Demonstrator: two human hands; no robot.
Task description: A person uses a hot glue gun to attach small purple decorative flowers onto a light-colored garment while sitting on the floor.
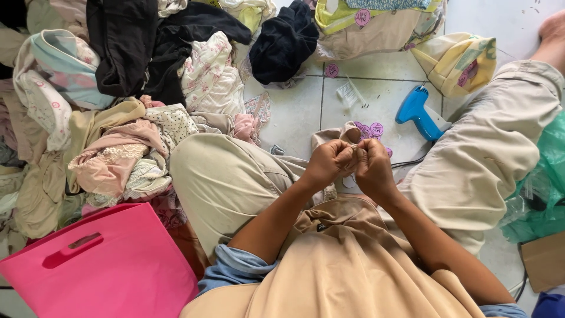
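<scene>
From the head camera, looking down at a person seated cross-legged on a white tiled floor (pixel 294 118), the left hand (pixel 326 162) and the right hand (pixel 372 168) meet just above the lap, both grips pinched narrow on a small fold of beige cloth (pixel 347 134) between the fingertips; what else they pinch there is too small to tell. Round pink paper tags (pixel 372 129) lie just beyond the knuckles, and a blue plastic tagging gun (pixel 419 112) rests on the tiles near the right knee, its dark cord running back toward the hands. A heap of mixed pastel and black garments (pixel 135 88) spreads to the left, with a flat pink fabric bag with a cut-out handle (pixel 106 265) in front of it and a green plastic bag (pixel 538 188) at the far right. With so small a pinch the cloth could slip free, and the loose tags could scatter if a knee shifts or the cord is tugged.
</scene>
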